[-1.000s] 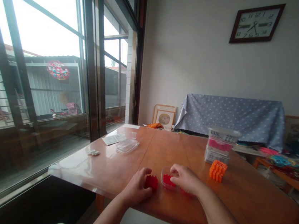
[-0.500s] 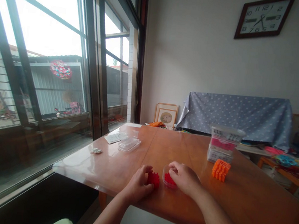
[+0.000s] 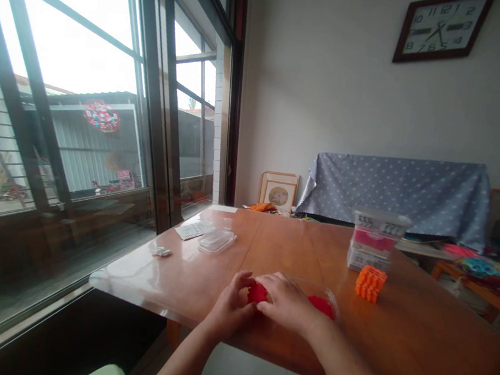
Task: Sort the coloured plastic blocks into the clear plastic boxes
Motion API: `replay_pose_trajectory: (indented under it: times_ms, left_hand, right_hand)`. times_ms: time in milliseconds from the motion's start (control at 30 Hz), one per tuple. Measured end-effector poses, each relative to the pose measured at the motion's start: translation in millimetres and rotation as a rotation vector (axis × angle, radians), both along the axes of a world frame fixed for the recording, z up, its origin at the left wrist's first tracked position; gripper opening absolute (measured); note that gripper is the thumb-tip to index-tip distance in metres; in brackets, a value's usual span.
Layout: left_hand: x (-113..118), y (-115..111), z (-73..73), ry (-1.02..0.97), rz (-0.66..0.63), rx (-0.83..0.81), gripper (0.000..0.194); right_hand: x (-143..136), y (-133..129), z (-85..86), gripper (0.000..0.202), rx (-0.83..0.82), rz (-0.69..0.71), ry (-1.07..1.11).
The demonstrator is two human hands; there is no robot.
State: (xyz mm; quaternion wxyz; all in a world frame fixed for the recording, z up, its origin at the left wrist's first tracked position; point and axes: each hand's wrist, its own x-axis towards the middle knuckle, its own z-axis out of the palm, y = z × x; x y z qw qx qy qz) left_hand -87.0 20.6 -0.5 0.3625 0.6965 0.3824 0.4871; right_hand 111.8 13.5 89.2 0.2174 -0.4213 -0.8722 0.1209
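Near the table's front edge, my left hand (image 3: 233, 306) is closed around the left side of a red toothed plastic block (image 3: 257, 292). My right hand (image 3: 286, 303) meets it from the right, with fingertips and thumb pressed on the same block. Whether a separate small red piece sits in the right fingers is hidden. Just beyond the right wrist, a clear plastic tub (image 3: 332, 299) holds more red pieces (image 3: 320, 305); my right hand covers part of it.
An orange toothed block (image 3: 371, 283) stands on the table (image 3: 301, 247) to the right, before stacked plastic boxes (image 3: 372, 243). Left lie a clear lid (image 3: 217, 241), a printed sheet (image 3: 193, 230) and small white pieces (image 3: 161, 251). A large window (image 3: 78, 71) borders the left.
My right hand has moved left from the tub to the red block. More of the red pieces in the tub now show to the right of that hand.
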Motion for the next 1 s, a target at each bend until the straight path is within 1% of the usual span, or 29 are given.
replay_pose_trajectory:
  times_ms: [167,267,367,467,533,633,733,833,1000]
  left_hand:
    - [1,0,-0.3,-0.043,-0.061,0.028,0.065]
    - [0,-2,0.9,-0.013,-0.022,0.069,0.072]
    - [-2,-2,0.6,0.049,0.045,0.077,0.073]
    - [-3,-2,-0.9,0.085,0.090,0.011,0.069]
    - [-1,-1,-0.7,0.097,0.091,-0.016,0.068]
    - [1,-1,2.3,0.137,0.080,-0.024,0.067]
    - [2,-2,6.1,0.179,0.086,-0.023,0.064]
    - [2,-4,8.3,0.199,0.088,-0.024,0.064]
    - [3,-6,12.7,0.235,0.090,-0.014,0.064]
  right_hand:
    - [-1,1,-4.2,0.044,-0.007,-0.029,-0.014]
    - [5,2,-2.8,0.046,0.008,-0.065,0.014]
    - [21,6,-0.9,0.053,0.014,-0.125,0.122]
    - [43,14,-1.5,0.057,-0.028,-0.215,0.215]
    - [58,18,-3.0,0.059,-0.066,-0.255,0.223]
    - [72,20,-4.3,0.053,-0.124,-0.240,0.188]
    - [75,18,-3.7,0.045,-0.174,-0.235,0.101]
    - [71,17,-3.6,0.044,-0.178,-0.255,0.030]
    - [68,24,-7.3,0.040,-0.221,-0.265,0.002]
